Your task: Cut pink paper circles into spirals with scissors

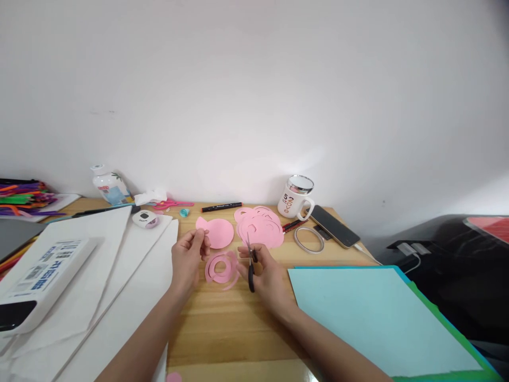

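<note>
The left hand [190, 250] has its thumb and forefinger brought together over the left edge of a pink paper disc [221, 233]; they cover that edge, so I cannot tell whether they pinch the paper. The right hand [268, 273] grips a pair of scissors [251, 274], blades pointing away from the body. Its fingers hide part of the handles, and the thin blades blur into the pink pile [260, 231] beyond (whether they are parted is hard to make out).

Between the hands is a coiled pink strip [220, 277], its right side close to the right hand's fingertips; whether it lies flat all round is unclear. The pile's layers overlap, so single pieces cannot be counted. A pink scrap [174, 377] is cut off by the bottom edge, and a white box [59, 281] runs out at the left.

Bare wood of the table [230, 329] stretches between the forearms, from the coil down to the scrap. White sheets [147, 276] bound it on the left, a light blue sheet [377, 313] on the right. Beyond the hands, room is tighter: the disc and pile sit near each other, with a black marker [221, 207] behind and a mug [286, 204] just past the pile, near the wall [246, 106].
</note>
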{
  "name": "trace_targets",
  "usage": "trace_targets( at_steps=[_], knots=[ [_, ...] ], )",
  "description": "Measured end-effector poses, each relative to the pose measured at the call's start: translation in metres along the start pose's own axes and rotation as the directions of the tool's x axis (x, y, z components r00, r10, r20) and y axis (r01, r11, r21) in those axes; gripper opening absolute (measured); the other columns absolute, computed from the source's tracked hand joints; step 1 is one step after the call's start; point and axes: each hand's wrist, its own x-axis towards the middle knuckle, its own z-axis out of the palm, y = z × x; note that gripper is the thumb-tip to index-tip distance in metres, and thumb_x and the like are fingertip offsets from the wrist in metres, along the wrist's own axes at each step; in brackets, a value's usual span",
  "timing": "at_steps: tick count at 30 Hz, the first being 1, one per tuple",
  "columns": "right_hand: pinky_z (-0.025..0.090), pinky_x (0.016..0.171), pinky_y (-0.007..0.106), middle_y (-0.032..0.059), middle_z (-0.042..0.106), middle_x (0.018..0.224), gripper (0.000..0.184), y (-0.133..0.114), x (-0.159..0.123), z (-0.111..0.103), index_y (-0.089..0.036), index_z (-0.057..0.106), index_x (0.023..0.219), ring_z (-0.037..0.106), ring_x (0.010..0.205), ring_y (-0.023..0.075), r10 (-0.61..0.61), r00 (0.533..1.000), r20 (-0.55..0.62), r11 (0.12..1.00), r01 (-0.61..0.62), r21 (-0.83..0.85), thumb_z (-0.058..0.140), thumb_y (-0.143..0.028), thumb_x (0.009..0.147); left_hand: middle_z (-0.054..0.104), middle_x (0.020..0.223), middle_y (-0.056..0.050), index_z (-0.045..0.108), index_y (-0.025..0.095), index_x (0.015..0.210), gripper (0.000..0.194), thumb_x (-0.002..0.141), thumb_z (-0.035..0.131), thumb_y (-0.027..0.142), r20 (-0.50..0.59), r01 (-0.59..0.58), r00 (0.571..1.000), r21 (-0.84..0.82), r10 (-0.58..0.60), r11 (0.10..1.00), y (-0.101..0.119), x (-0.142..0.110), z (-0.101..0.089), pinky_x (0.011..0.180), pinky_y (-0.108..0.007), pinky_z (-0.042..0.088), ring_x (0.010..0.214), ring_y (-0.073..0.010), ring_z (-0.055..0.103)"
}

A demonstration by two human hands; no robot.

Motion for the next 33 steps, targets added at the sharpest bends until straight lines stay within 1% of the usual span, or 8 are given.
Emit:
trace_targets(
  at_steps=[3, 8, 12, 21, 24, 27, 30, 33],
  knots=[
    [0.045, 0.074, 0.031, 0.0011, 0.059, 0.078, 0.020, 0.005, -0.001, 0.004, -0.023, 0.050, 0.091, 0.057, 0.074, 0.0180, -0.057, 0.997, 0.047, 0.994, 0.061, -0.091, 0.060, -0.019, 0.073, 0.053, 0.049, 0.004, 0.061, 0.011, 0.072, 0.024, 0.066, 0.068, 0.033, -0.016, 0.072, 0.997, -0.021, -0.072, 0.997, 0.000, 0.001, 0.000, 0.035, -0.017, 0.029, 0.038, -0.0056, 0.043],
    [0.045, 0.065, 0.025, -0.0003, 0.058, 0.074, 0.023, 0.017, 0.001, 0.010, -0.021, 0.051, 0.094, 0.054, 0.066, 0.0155, -0.075, 0.996, 0.041, 0.993, 0.078, -0.087, 0.058, -0.018, 0.071, 0.051, 0.046, 0.005, 0.060, 0.012, 0.071, 0.023, 0.065, 0.066, 0.033, 0.069, 0.114, 0.992, -0.051, -0.110, 0.992, 0.002, 0.000, 0.003, 0.033, -0.017, 0.025, 0.034, -0.0050, 0.040],
    [0.044, 0.063, 0.024, -0.0001, 0.059, 0.075, 0.021, 0.020, 0.006, 0.013, -0.020, 0.050, 0.088, 0.053, 0.065, 0.0142, -0.070, 0.997, 0.042, 0.995, 0.073, -0.063, 0.053, -0.015, 0.069, 0.051, 0.044, 0.006, 0.060, 0.012, 0.071, 0.021, 0.069, 0.062, 0.032, 0.162, 0.086, 0.984, -0.060, -0.075, 0.994, 0.000, -0.002, 0.005, 0.032, -0.017, 0.023, 0.031, -0.0043, 0.037],
    [0.042, 0.055, 0.024, -0.0019, 0.060, 0.066, 0.014, 0.018, 0.013, 0.015, -0.020, 0.049, 0.078, 0.051, 0.057, 0.0142, -0.067, 0.996, 0.054, 0.996, 0.070, -0.054, 0.055, -0.018, 0.065, 0.053, 0.045, 0.005, 0.060, 0.013, 0.069, 0.011, 0.067, 0.057, 0.024, 0.189, -0.003, 0.982, -0.100, 0.022, 0.995, -0.001, -0.001, 0.002, 0.034, -0.017, 0.023, 0.033, -0.0051, 0.038],
    [0.042, 0.051, 0.024, -0.0029, 0.058, 0.061, 0.017, 0.006, 0.028, -0.001, -0.020, 0.050, 0.079, 0.052, 0.054, 0.0144, -0.078, 0.997, 0.024, 0.996, 0.079, -0.048, 0.059, -0.020, 0.064, 0.052, 0.045, 0.005, 0.057, 0.015, 0.065, 0.008, 0.066, 0.056, 0.023, 0.205, -0.007, 0.978, -0.098, 0.027, 0.995, 0.002, -0.001, 0.002, 0.034, -0.017, 0.023, 0.033, -0.0050, 0.037],
    [0.042, 0.055, 0.025, -0.0030, 0.058, 0.063, 0.020, -0.022, 0.052, -0.030, -0.020, 0.049, 0.079, 0.054, 0.057, 0.0146, -0.113, 0.991, -0.070, 0.993, 0.110, -0.044, 0.062, -0.021, 0.064, 0.050, 0.044, 0.005, 0.058, 0.015, 0.065, 0.008, 0.067, 0.054, 0.022, 0.241, -0.048, 0.969, -0.020, 0.052, 0.999, 0.003, -0.004, 0.002, 0.034, -0.017, 0.021, 0.033, -0.0049, 0.036],
    [0.043, 0.052, 0.025, -0.0028, 0.059, 0.065, 0.031, -0.060, 0.069, -0.060, -0.020, 0.050, 0.085, 0.055, 0.056, 0.0135, -0.156, 0.965, -0.211, 0.986, 0.164, 0.022, 0.069, -0.025, 0.062, 0.051, 0.046, 0.005, 0.060, 0.015, 0.064, 0.010, 0.066, 0.052, 0.021, 0.339, -0.101, 0.938, 0.087, 0.066, 0.991, 0.002, -0.006, 0.001, 0.035, -0.017, 0.023, 0.034, -0.0045, 0.035],
    [0.044, 0.051, 0.024, -0.0011, 0.062, 0.069, 0.034, -0.085, 0.075, -0.076, -0.020, 0.051, 0.087, 0.058, 0.057, 0.0130, -0.221, 0.930, -0.294, 0.970, 0.241, 0.036, 0.072, -0.031, 0.062, 0.050, 0.046, 0.005, 0.060, 0.015, 0.062, 0.012, 0.065, 0.049, 0.019, 0.448, -0.137, 0.894, 0.218, 0.026, 0.966, -0.001, -0.007, 0.002, 0.037, -0.017, 0.025, 0.035, -0.0048, 0.036]
  ],
)
